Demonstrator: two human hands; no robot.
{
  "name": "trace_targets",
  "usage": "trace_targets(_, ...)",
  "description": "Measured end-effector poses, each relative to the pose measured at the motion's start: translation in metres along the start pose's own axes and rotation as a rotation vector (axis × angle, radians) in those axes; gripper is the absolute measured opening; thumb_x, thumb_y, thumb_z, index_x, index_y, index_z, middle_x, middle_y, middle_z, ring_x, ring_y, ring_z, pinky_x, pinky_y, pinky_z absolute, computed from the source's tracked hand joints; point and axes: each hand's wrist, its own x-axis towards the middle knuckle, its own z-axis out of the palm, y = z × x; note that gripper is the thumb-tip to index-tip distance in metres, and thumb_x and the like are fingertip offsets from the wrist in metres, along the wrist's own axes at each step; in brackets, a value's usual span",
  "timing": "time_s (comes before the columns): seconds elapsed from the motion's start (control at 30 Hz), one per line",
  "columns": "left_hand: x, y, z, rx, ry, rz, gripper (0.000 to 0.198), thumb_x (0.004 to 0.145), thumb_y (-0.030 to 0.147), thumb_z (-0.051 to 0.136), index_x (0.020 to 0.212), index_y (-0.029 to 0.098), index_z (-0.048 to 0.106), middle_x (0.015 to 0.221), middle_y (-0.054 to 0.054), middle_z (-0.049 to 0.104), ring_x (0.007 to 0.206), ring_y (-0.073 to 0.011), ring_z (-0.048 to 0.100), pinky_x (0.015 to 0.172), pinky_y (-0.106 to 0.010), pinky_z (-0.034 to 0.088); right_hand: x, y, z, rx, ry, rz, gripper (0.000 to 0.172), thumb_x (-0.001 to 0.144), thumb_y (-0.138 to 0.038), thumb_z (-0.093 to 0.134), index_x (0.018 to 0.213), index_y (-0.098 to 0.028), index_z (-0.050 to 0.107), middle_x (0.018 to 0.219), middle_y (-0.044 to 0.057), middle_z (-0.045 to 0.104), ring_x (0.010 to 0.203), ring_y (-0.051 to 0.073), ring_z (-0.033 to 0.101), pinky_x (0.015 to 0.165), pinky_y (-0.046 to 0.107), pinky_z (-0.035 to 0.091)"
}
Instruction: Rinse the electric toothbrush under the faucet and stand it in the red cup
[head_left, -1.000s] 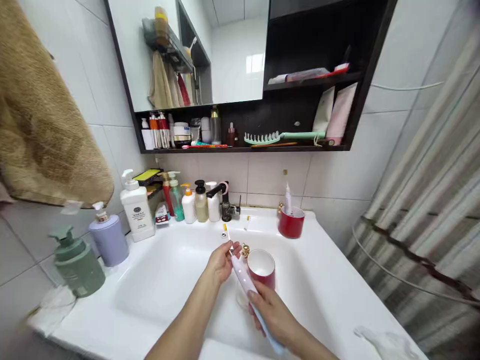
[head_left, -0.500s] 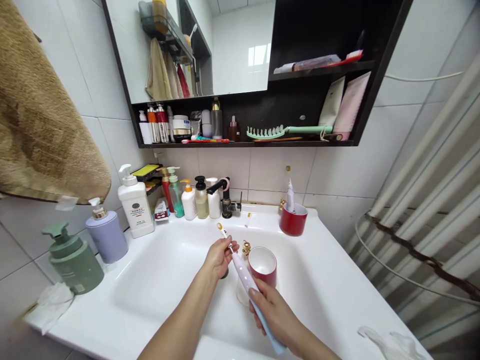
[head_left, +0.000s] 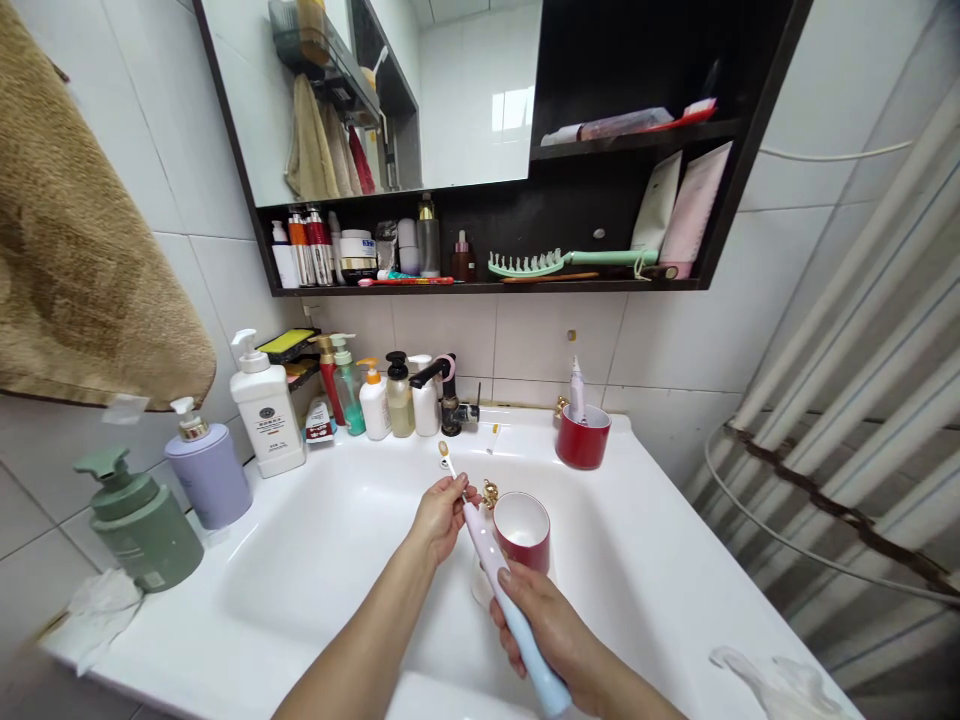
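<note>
An electric toothbrush point(head_left: 491, 565), pink fading to pale blue, is held over the sink between both my hands. My right hand point(head_left: 536, 615) wraps round the lower handle. With its fingertips, my left hand point(head_left: 442, 512) pinches the neck of the white brush head point(head_left: 444, 452), where it meets the handle. The bristles point up and away toward the tap. Just beyond my right hand, a red cup point(head_left: 523, 535) with a white inside stands in the basin, its base partly hidden. A gold-coloured handle point(head_left: 490, 494) shows at the cup's left side.
Around me is the white sink point(head_left: 315, 540), with a black tap point(head_left: 450, 405) at the back. Another red cup point(head_left: 583, 440) holds a second toothbrush point(head_left: 577, 390). Pump bottles point(head_left: 270, 415) line the left and back rim. A dark mirror cabinet point(head_left: 517, 220) hangs above.
The toothbrush has turned slightly in my hands, and its bristles now face a little differently. My grip on neck and handle stays. The whole view has shifted slightly.
</note>
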Motion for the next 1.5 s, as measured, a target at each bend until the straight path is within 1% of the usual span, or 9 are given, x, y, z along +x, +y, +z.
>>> trace_targets(0.13,-0.002,0.0,0.003,0.008,-0.011,-0.016,0.008,0.065,0.017,0.05,0.062,0.012,0.044,0.049,0.001,0.051,0.046,-0.0074,0.052,0.049,-0.018,0.041,0.0,0.002,0.001,-0.038,0.023,-0.035,0.029,0.068,-0.046,0.035,0.073,-0.017,0.037,0.054,-0.005,0.042,0.033,0.002,0.035,0.031,0.016,0.026)
trace_targets(0.37,-0.005,-0.001,0.007,0.038,-0.031,-0.044,0.008,0.067,0.017,0.047,0.062,0.012,0.045,0.05,0.0,0.052,0.046,-0.0078,0.052,0.05,-0.019,0.042,0.004,0.007,0.0,-0.195,0.127,-0.095,0.032,0.069,-0.042,0.036,0.087,-0.016,0.038,0.053,-0.006,0.04,0.034,0.004,0.037,0.032,0.017,0.027)
trace_targets(0.73,-0.01,-0.004,0.011,0.082,-0.08,-0.059,0.009,0.067,0.018,0.046,0.061,0.012,0.046,0.051,-0.001,0.053,0.046,-0.0079,0.051,0.05,-0.02,0.041,0.002,0.006,0.003,-0.134,0.152,-0.103,0.032,0.068,-0.044,0.038,0.086,-0.017,0.04,0.053,-0.005,0.041,0.035,0.004,0.036,0.033,0.018,0.027)
trace_targets(0.97,-0.012,-0.003,0.013,0.047,-0.152,-0.052,0.011,0.066,0.021,0.048,0.061,0.011,0.047,0.052,-0.002,0.053,0.048,-0.0087,0.052,0.053,-0.022,0.04,-0.007,-0.007,0.01,0.123,0.051,-0.035,0.03,0.068,-0.048,0.034,0.071,-0.019,0.037,0.051,-0.007,0.04,0.032,0.002,0.032,0.034,0.017,0.027)
trace_targets(1.17,-0.018,-0.005,0.018,0.055,-0.206,-0.016,0.016,0.065,0.028,0.049,0.064,0.012,0.047,0.053,-0.002,0.053,0.051,-0.0101,0.051,0.054,-0.023,0.039,-0.003,-0.005,0.006,0.078,-0.02,-0.114,0.026,0.069,-0.044,0.037,0.077,-0.019,0.038,0.054,-0.006,0.043,0.034,0.003,0.036,0.037,0.018,0.028)
trace_targets(1.23,-0.021,-0.008,0.019,0.1,-0.238,0.024,0.02,0.065,0.032,0.047,0.068,0.013,0.048,0.059,-0.003,0.054,0.056,-0.0109,0.052,0.057,-0.025,0.039,0.003,-0.012,0.0,0.012,0.039,-0.217,0.026,0.069,-0.043,0.038,0.073,-0.017,0.04,0.053,-0.005,0.044,0.036,0.004,0.038,0.04,0.019,0.03)
trace_targets(1.3,-0.023,-0.012,0.018,0.23,-0.209,0.115,0.019,0.065,0.032,0.046,0.071,0.014,0.05,0.066,-0.004,0.055,0.061,-0.0117,0.051,0.062,-0.026,0.039,0.012,-0.027,-0.007,-0.063,0.188,-0.354,0.027,0.07,-0.043,0.037,0.07,-0.016,0.041,0.051,-0.004,0.044,0.04,0.006,0.04,0.042,0.02,0.033)
trace_targets(1.4,-0.023,-0.022,0.013,0.594,-0.116,0.342,0.012,0.057,0.018,0.052,0.069,0.017,0.053,0.078,-0.004,0.054,0.075,-0.0148,0.049,0.073,-0.029,0.035,0.031,-0.056,-0.021,-0.145,0.417,-0.531,0.028,0.068,-0.044,0.038,0.077,-0.017,0.042,0.059,-0.002,0.047,0.05,0.008,0.044,0.048,0.021,0.036)
trace_targets(1.5,-0.022,-0.036,0.006,0.908,-0.137,0.496,0.027,0.047,0.004,0.054,0.07,0.019,0.055,0.098,-0.007,0.049,0.096,-0.0203,0.039,0.083,-0.031,0.027,0.051,-0.073,-0.033,-0.183,0.493,-0.597,0.03,0.066,-0.042,0.041,0.085,-0.018,0.041,0.073,0.0,0.05,0.065,0.01,0.048,0.059,0.021,0.038)
